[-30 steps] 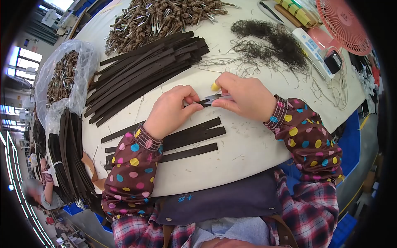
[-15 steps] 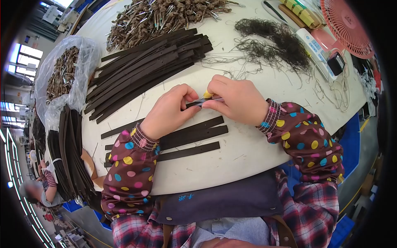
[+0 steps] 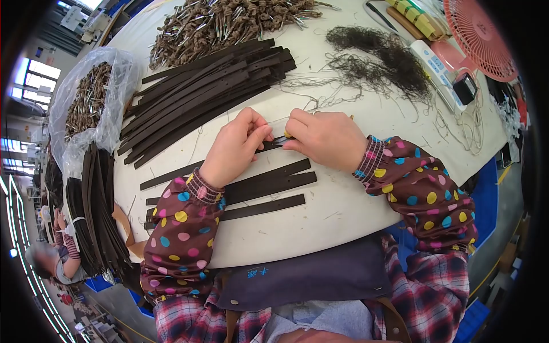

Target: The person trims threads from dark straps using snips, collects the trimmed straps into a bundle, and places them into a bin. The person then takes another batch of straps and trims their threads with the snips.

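Note:
My left hand (image 3: 239,147) is closed, its thumb and fingertips pinched together just above a dark brown strip (image 3: 267,147). Whatever sits in that pinch is too small to make out, perhaps a thread. Wrapped round small thread snips (image 3: 280,140) is my right hand (image 3: 329,139); a metal blade and a bit of yellow handle show at its fingertips, close over the strip's end. The strip runs left beneath my left hand on the pale table. Nearer my body lie several similar dark strips (image 3: 269,182), partly covered by my left forearm.
Behind my hands is a stack of dark strips (image 3: 200,97), with a heap of knotted brown cords (image 3: 223,26) beyond. Tangled black thread (image 3: 383,54), a power strip (image 3: 437,71) and a pink fan (image 3: 480,34) are at right. A plastic bag (image 3: 117,86) of cords stands left.
My left fingers have come off the strip and lifted a little, pinching above it. The strip's end sits lower, and the snips have turned slightly in my right hand.

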{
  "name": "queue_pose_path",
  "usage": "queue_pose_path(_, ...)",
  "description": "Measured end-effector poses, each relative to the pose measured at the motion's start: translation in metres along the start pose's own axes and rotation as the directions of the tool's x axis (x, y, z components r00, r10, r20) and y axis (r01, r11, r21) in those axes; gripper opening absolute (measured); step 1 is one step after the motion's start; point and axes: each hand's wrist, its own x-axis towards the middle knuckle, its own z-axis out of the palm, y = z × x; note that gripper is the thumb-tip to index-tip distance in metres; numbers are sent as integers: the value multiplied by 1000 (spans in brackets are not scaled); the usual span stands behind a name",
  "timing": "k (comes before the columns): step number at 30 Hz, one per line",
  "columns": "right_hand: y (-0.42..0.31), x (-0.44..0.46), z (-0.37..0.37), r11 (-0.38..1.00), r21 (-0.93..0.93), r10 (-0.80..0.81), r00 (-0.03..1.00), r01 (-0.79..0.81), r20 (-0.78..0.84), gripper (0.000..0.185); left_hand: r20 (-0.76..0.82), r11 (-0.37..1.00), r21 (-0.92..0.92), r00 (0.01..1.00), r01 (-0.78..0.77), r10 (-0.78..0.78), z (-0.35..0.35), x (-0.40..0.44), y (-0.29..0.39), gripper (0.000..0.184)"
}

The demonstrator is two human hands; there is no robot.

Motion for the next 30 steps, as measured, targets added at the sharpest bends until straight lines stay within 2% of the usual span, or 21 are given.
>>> queue_pose_path(4, -1, 1, -1, 994, -81, -72, 997, 71, -17, 28, -30, 997, 50, 998, -61, 63, 3, 2, -4, 16)
queue_pose_path(7, -1, 1, -4, 993, -87, -85, 995, 81, -45, 28, -72, 996, -61, 995, 62, -67, 3, 1, 5, 17)
queue_pose_path(10, 10, 4, -11, 995, -85, 41, 997, -46, -58, 28, -162, 1000, 16, 987, -11, 14, -5, 0, 2, 18)
queue_pose_path(11, 12, 6, -19, 990, -8, 138, 988, -139, -65, 30, -146, 978, 194, 983, -79, 109, -8, -3, 1, 16)
queue_pose_path(13, 15, 14, -23, 977, 93, 204, 971, -193, -123, 32, -76, 827, 526, 957, -199, 279, -14, -15, -2, 14)
queue_pose_path(14, 15, 17, -24, 964, 147, 241, 959, -220, -149, 33, -3, 839, 498, 967, -219, 255, -18, -20, -1, 14)
queue_pose_path(16, 10, 26, -19, 979, 120, 180, 973, -164, -143, 40, 148, 863, 440, 968, -248, 203, -23, -28, 2, 14)
queue_pose_path(17, 5, 31, -12, 981, 124, 166, 977, -150, -134, 43, 163, 892, 421, 981, -165, 104, -24, -32, 8, 13)
queue_pose_path(18, 1, 34, -4, 983, 127, 151, 981, -135, -124, 45, 117, 881, 441, 984, -170, 131, -26, -32, 6, 14)
queue_pose_path(19, 0, 37, 3, 986, 82, 146, 989, -144, -23, 49, 71, 871, 460, 985, -174, 159, -28, -30, 2, 14)
queue_pose_path(20, 3, 37, 8, 987, 45, 157, 988, -157, -1, 49, 28, 860, 479, 982, -179, 189, -30, -30, 1, 15)
queue_pose_path(22, 10, 31, 14, 982, -31, 185, 982, -184, 46, 48, -137, 756, 639, 946, -142, 293, -36, -24, -1, 20)
queue_pose_path(24, 31, 22, 5, 967, -65, 247, 969, -248, -14, 48, -244, 618, 781, 867, -90, 435, -40, -15, -17, 25)
queue_pose_path(26, 55, 10, -7, 920, -156, 358, 933, -359, -40, 47, -244, 575, 816, 866, -60, 436, -38, -12, -29, 28)
queue_pose_path(28, 71, -4, -18, 895, -142, 414, 906, -424, -91, 46, -267, 561, 828, 882, 3, 388, -34, -11, -36, 29)
queue_pose_path(30, 73, -7, -22, 887, -130, 428, 895, -442, -122, 45, -263, 560, 828, 869, -20, 420, -36, -10, -36, 28)
